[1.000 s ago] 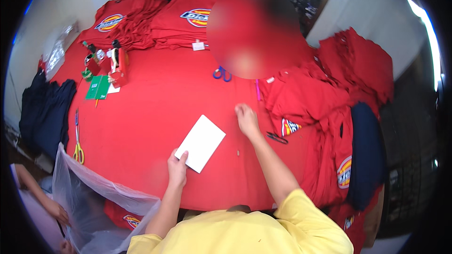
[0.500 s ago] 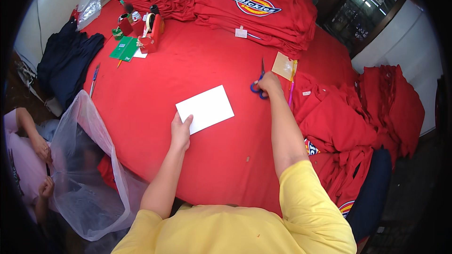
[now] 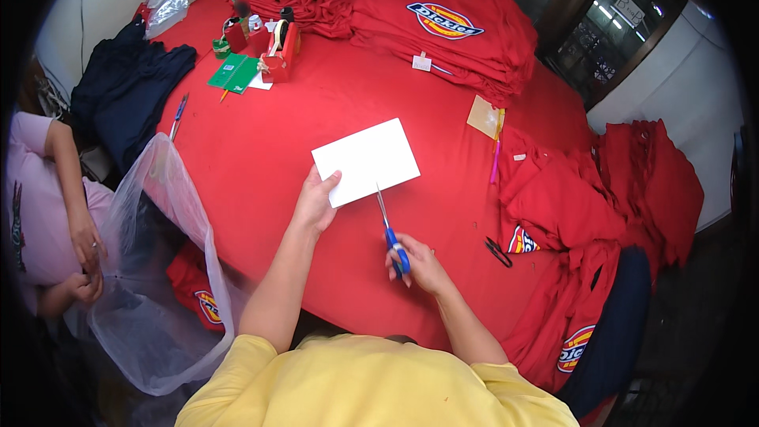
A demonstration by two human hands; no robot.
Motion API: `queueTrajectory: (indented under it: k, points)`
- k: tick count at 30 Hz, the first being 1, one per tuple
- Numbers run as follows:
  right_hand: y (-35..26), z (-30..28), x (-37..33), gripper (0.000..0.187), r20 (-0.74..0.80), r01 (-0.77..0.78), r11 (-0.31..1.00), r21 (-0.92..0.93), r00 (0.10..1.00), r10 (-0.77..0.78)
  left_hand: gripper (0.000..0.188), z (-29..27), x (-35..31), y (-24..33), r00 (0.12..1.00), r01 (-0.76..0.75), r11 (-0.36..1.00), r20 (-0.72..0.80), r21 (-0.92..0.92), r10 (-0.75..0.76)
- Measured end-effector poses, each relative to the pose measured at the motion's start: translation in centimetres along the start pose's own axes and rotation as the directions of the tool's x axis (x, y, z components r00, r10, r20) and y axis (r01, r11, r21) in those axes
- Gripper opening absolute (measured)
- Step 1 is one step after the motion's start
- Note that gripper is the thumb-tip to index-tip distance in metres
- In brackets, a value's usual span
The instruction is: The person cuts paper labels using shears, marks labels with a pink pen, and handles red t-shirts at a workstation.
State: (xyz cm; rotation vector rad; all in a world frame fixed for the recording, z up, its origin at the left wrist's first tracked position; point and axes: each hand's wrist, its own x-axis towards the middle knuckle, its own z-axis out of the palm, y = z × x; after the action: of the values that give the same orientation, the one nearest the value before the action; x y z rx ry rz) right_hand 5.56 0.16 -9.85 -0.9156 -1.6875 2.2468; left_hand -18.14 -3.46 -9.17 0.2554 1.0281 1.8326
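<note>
The left hand (image 3: 315,199) grips a white card (image 3: 368,160) by its near left corner, thumb on top, the other fingers mostly hidden beneath, over the middle of the red tabletop (image 3: 261,205). Nearer the tabletop's near edge, the right hand (image 3: 419,263) has its fingers closed around the blue handles of some scissors (image 3: 391,237). Their narrow blades point at the card, tips overlapping its near edge; whether they touch cannot be told. Black snips (image 3: 499,251) lie toward the right edge, beside red garments (image 3: 553,198). A green notebook (image 3: 233,73) lies toward the far left corner.
</note>
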Motion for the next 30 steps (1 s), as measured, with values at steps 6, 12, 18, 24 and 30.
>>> queueTrajectory:
  k: [6, 12, 18, 24, 30]
  points:
    - [0.2, 0.1, 0.3, 0.054, 0.006, 0.038, 0.999, 0.007, 0.999, -0.038, 0.04, -0.3, -2.1, 0.2, 0.997, 0.065, 0.998, 0.049, 0.014, -0.065]
    - [3.2, 1.1, -0.1, 0.053, -0.035, 0.13, 0.971, 0.201, 0.991, -0.126, 0.041, -0.6, -2.9, 0.0, 0.991, 0.073, 0.997, 0.114, 0.007, -0.074]
    - [0.1, 1.8, 0.3, 0.053, -0.065, 0.055, 0.997, 0.05, 0.997, -0.052, 0.041, -1.0, -3.2, -1.3, 0.988, 0.076, 0.994, 0.129, 0.084, -0.087]
    - [1.5, 1.7, 3.4, 0.05, -0.087, 0.091, 0.991, 0.094, 0.993, -0.083, 0.043, -0.6, -2.5, -0.7, 0.994, 0.075, 0.995, 0.08, 0.057, -0.08]
    - [-1.0, 0.8, 6.7, 0.029, -0.029, 0.075, 0.997, 0.004, 0.997, -0.075, 0.044, -1.4, -0.6, 0.1, 0.992, 0.072, 0.991, 0.092, 0.116, -0.083]
